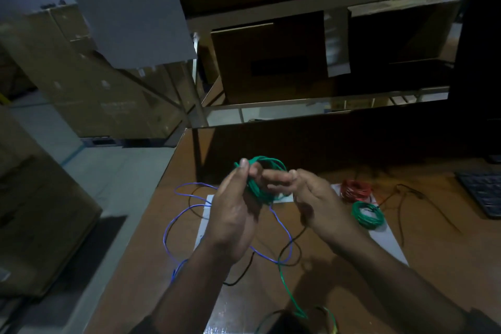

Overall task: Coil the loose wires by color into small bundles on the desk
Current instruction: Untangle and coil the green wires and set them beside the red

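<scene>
**Green coil held above the tabletop, other wires loose below**

While the left hand point(238, 214) grips a coil of green wire point(261, 182) between thumb and curled fingers, the right hand point(314, 203) sits just beside it with its fingers straight and loosely extended toward the coil's right edge; whether those fingertips actually touch the wire cannot be told. Both hands are raised over the middle of the brown tabletop point(439, 260). A loose green tail point(287, 290) lies on the near part of the tabletop and runs toward the near edge; its upper end is hidden behind the hands.

Under the hands lies a white sheet point(385, 238), flat on the tabletop. A loose blue wire point(169, 225) sprawls in wide loops to the left of and beneath the hands, crossing a thin black wire point(284, 249) that also wanders over the sheet. To the right of the hands, a finished green bundle point(367, 215) rests on the sheet, and just beyond it, farther back, sits a red bundle point(355, 190); the two are close but their contact cannot be judged. Another dark wire point(401, 214) trails across the tabletop to the right of the bundles.

A dark keyboard point(484, 192) lies at the far right edge. Behind the tabletop stand shelves with cardboard boxes point(271, 59), and more boxes point(81, 84) are stacked at the far left.
</scene>
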`<state>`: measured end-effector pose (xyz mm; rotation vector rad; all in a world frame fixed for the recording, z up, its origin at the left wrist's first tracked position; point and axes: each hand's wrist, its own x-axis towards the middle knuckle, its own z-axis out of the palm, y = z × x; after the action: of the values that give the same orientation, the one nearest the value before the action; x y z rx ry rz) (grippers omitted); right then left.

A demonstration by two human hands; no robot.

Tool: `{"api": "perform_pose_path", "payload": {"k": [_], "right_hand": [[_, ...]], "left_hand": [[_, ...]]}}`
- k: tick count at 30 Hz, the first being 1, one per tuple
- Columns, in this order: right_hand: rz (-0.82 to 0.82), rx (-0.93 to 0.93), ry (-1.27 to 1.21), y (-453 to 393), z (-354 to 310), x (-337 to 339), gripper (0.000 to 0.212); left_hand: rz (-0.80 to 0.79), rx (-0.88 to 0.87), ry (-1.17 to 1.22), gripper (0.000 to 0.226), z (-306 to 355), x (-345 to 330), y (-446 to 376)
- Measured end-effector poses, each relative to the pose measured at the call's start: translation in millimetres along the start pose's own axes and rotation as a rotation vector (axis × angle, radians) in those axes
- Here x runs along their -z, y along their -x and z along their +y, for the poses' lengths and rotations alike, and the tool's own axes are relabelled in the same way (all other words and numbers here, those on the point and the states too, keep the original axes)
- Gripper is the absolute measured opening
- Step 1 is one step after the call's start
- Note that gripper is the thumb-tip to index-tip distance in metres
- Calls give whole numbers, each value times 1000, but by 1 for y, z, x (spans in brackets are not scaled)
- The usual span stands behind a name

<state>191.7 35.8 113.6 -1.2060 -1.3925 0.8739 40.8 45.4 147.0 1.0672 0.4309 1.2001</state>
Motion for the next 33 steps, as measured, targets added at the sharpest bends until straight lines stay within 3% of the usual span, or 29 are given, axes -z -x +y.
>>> {"api": "perform_pose_path", "payload": {"k": [3, 5, 8, 10, 12, 15, 18, 21, 25, 29, 33], "right_hand": [[-134, -187, -100, 12, 15, -11, 37], [-285, -227, -48, 22, 18, -15, 26], [-636, -193, 137, 37, 11, -11, 15], [-749, -81, 177, 43, 3, -9, 10], [-662, 26, 178, 43, -7, -8, 15], [-362, 122, 168, 34, -16, 3, 25], [-142, 221, 169, 21, -25, 15, 25], [-31, 225, 101, 7, -23, 19, 24], [56, 207, 74, -7, -11, 18, 27], [18, 127, 31, -8, 5, 5, 39], [-146, 85, -106, 10, 14, -13, 30]], "left_hand": [[2, -101, 40, 34, 6, 8, -6], [33, -148, -67, 33, 7, 13, -11], [111, -232, -516, 32, 4, 31, -18], [109, -281, -921, 34, 1, 45, -22], [62, -258, -1100, 40, -4, 54, -21], [74, -198, -1165, 43, -14, 58, -12], [94, -68, -1078, 41, -20, 50, -3], [56, 71, -776, 38, -16, 32, 4], [-125, 159, -513, 36, -5, 17, 7], [-225, 233, -182, 35, 11, 8, 12], [-214, 171, 86, 31, 19, 4, 11]]}}
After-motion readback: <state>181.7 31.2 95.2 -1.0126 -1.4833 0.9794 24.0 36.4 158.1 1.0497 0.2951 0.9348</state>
